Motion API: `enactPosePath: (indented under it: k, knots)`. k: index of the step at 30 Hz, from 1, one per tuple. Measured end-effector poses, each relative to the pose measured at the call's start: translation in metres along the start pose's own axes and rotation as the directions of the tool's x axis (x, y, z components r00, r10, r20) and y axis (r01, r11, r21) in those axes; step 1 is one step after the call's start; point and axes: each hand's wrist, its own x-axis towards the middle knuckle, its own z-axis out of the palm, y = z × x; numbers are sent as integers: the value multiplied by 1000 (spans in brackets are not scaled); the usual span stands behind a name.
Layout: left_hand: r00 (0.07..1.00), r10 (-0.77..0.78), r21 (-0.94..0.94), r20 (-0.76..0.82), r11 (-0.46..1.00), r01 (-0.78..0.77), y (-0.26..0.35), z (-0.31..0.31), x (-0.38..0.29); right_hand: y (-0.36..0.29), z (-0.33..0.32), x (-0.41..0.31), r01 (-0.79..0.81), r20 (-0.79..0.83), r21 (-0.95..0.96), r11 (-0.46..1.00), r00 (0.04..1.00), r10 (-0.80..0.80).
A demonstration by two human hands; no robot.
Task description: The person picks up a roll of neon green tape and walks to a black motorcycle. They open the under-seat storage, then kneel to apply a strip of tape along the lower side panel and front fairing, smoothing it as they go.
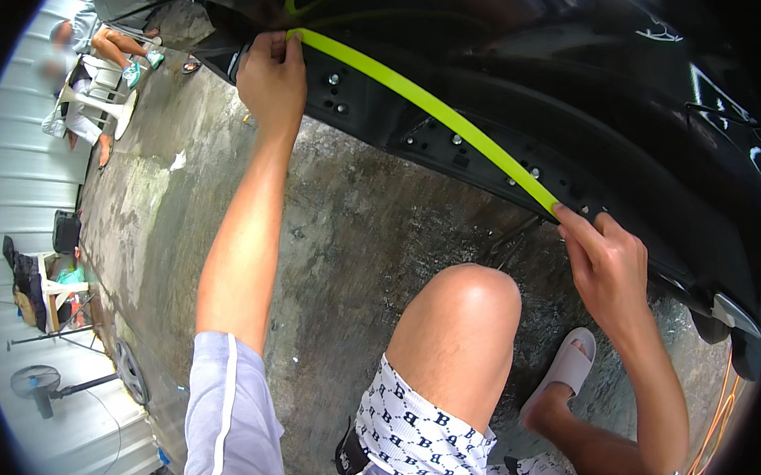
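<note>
A strip of bright yellow-green tape (421, 99) runs slantwise along the glossy black car body panel (526, 96). My left hand (274, 81) pinches its upper-left end between thumb and fingers, close to the panel. The other end is between the thumb and index finger of my right hand (610, 271), lower down at the panel's edge. Between my hands the strip looks taut and slightly bowed; whether its middle touches the panel I cannot tell. Below the strip, the dark lower flange (432, 146) carries several bolts and holes.
My bent knee (460, 327) rises from the stained concrete floor (340, 248) below the panel. Two people (108, 44) sit on chairs by the corrugated metal wall (25, 163). A pedestal fan (38, 380) stands at lower left. An orange cable (715, 421) hangs at right.
</note>
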Motion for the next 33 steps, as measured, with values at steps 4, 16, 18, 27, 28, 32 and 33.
enactPosePath:
  k: [4,16,18,27,28,32,33]
  knots:
    - [997,65,98,-49,993,-60,-5,11,-4,7,17,-1,-46,11,-12,999,999,46]
    - [989,143,58,-36,988,-141,-11,8,-1,14,16,5,-71,-50,-152,986,997,64]
    - [997,75,-26,-33,997,-76,-14,0,3,10,15,5,-73,-49,-149,986,997,66]
    - [996,33,-86,-85,995,-40,-14,-1,12,0,17,10,-83,-75,-153,985,995,72]
    - [997,22,-72,-81,997,-28,-14,-2,13,-1,17,11,-65,-77,-134,989,996,55]
    - [991,57,16,-118,998,-56,-9,-4,13,-1,16,12,-51,-71,-126,991,997,42]
    - [991,51,36,-125,998,-47,-8,-3,13,-1,15,12,-58,-58,-137,989,997,51]
